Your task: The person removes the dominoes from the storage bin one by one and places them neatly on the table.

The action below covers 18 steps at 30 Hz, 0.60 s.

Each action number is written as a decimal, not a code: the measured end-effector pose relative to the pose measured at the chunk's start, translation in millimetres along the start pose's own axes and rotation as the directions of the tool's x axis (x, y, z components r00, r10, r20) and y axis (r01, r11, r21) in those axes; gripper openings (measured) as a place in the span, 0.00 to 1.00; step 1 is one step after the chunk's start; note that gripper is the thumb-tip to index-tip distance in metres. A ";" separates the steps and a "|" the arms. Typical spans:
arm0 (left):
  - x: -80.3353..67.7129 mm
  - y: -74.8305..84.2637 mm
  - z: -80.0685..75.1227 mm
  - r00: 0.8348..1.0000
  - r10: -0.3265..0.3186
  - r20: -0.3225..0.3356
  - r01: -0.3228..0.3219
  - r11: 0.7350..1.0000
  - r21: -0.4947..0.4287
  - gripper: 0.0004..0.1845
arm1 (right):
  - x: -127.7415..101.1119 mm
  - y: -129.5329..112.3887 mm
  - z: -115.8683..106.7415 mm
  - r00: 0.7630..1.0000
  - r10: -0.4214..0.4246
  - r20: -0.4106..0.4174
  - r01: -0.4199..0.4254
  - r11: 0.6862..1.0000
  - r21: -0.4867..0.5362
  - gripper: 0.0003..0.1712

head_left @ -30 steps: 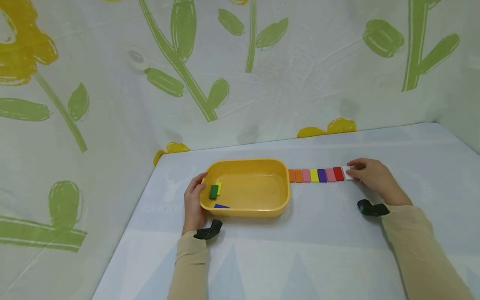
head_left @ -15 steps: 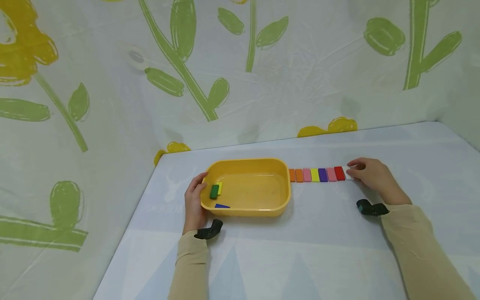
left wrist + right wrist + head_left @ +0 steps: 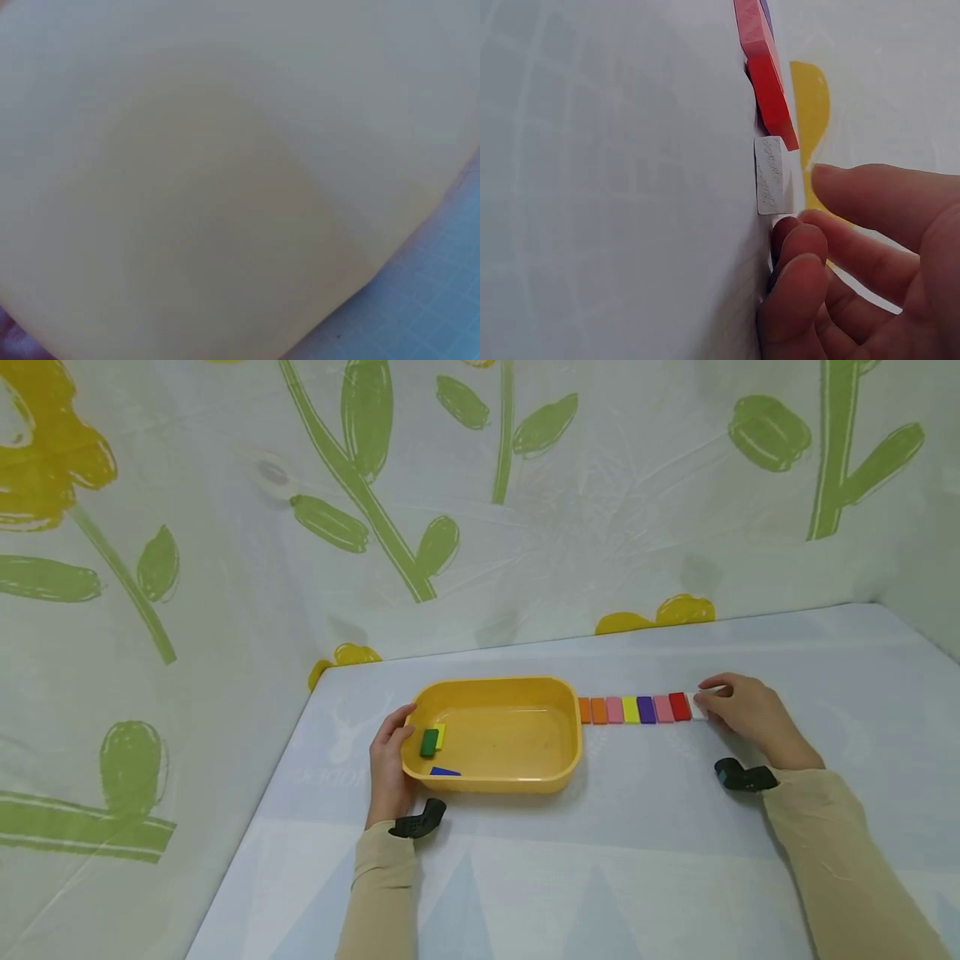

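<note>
- The left hand (image 3: 387, 768) is resting against the left end of the yellow tub (image 3: 525, 772), its fingers curling over the rim and gripping that wall.
- The left wrist view is showing only a blurred yellow wall of the tub (image 3: 225, 187) filling nearly all of the frame, with a strip of the table cover at the lower right corner.
- The tub is sitting on the pale blue table cover (image 3: 600, 860), and 3 blocks are lying inside it near the left end: a green block (image 3: 428, 742), a yellow block (image 3: 439, 735) just behind it, and a blue piece (image 3: 443, 772) at the front wall.
- A row of flat blocks (image 3: 633, 709) is running rightward from just beside the tub's right end: 2 orange, pink, yellow, purple, pink, then the red block (image 3: 679, 706).
- The white block (image 3: 773, 174) is lying at the right end of that row, just beside the red block (image 3: 772, 101).
- The right hand (image 3: 746, 710) is sitting at the white block (image 3: 697, 707), fingers loosely bent; the fingertips (image 3: 799, 236) are reaching its end without closing round it, and I cannot tell whether they are touching it.
</note>
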<state>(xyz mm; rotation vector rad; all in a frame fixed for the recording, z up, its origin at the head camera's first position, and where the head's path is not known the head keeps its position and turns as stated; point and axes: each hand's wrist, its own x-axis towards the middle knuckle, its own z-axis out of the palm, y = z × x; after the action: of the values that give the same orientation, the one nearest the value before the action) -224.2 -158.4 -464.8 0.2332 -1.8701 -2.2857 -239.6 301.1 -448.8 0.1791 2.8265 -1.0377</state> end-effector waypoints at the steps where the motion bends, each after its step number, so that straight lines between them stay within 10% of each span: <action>1: 0.0 -0.1 -0.1 1.000 0.002 -0.001 -0.002 1.000 -0.004 0.17 | 0.1 -0.4 0.0 1.000 0.001 -0.007 -0.001 1.000 0.006 0.29; 18: 2.5 -0.3 -2.4 1.000 -0.004 0.023 0.004 1.000 0.002 0.17 | 31.7 4.6 18.3 0.972 -0.121 -0.200 0.137 0.988 0.072 0.33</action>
<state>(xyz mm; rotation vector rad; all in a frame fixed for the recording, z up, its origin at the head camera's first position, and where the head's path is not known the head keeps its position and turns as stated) -226.1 -161.1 -465.6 0.2114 -1.8847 -2.2988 -268.7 294.8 -470.6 0.1113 3.0047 -1.2336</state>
